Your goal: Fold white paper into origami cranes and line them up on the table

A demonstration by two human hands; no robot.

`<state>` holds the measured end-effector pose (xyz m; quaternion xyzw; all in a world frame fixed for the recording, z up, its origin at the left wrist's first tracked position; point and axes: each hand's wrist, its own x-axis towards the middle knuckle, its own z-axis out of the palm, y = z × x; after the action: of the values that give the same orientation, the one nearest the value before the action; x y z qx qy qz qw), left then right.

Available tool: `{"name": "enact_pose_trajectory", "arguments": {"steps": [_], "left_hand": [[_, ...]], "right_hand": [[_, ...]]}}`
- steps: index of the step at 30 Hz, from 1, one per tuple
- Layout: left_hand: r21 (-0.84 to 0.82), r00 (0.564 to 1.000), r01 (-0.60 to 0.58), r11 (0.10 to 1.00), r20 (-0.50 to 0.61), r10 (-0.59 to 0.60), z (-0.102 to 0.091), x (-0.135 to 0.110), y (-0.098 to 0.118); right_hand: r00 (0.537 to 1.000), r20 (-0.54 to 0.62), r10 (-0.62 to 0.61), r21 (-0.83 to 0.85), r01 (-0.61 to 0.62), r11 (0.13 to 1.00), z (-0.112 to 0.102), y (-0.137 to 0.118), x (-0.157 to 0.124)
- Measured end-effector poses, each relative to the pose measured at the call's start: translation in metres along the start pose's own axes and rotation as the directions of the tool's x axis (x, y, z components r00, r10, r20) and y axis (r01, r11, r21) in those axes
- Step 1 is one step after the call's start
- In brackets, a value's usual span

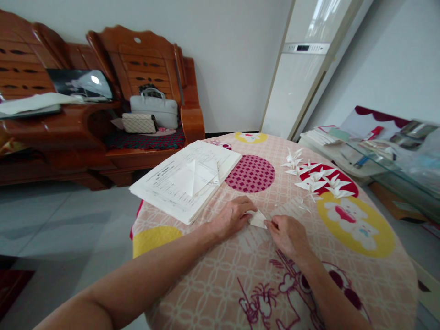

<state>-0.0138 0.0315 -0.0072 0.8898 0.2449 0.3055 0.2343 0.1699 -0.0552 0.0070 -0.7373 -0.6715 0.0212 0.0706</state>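
Folded paper point(257, 220) partly hidden by fingers point(243, 202), stacked sheets point(161, 183) with print unreadably small, air conditioner point(295, 78) cropped above

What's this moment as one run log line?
left hand: holding small folded paper | right hand: pinching its right edge | origami cranes: beyond right hand | printed sheets: stacked beyond left hand
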Motion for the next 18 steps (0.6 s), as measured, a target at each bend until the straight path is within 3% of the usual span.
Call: {"name": "enact_pose_trajectory", "arguments": {"steps": [4, 11, 18], "left_hand": [[-0.008, 0.996, 0.005, 1.000, 0.092, -0.005, 0.002, 0.002, 0.001], [-0.016, 0.994, 0.001, 1.000, 0.107, 0.000, 0.004, 0.001, -0.002], [-0.055, 0.997, 0.004, 0.998, 0.077, 0.001, 0.006, 0.000, -0.003]], "right_hand": [[1.000, -0.026, 0.006, 0.053, -0.004, 0.999, -0.002, 0.007, 0.000], [0.989, -0.142, -0.030, 0.383, 0.083, 0.920, -0.003, 0.017, 0.001], [0.994, -0.051, -0.101, 0.194, 0.109, 0.975, -0.001, 0.007, 0.003]]}}
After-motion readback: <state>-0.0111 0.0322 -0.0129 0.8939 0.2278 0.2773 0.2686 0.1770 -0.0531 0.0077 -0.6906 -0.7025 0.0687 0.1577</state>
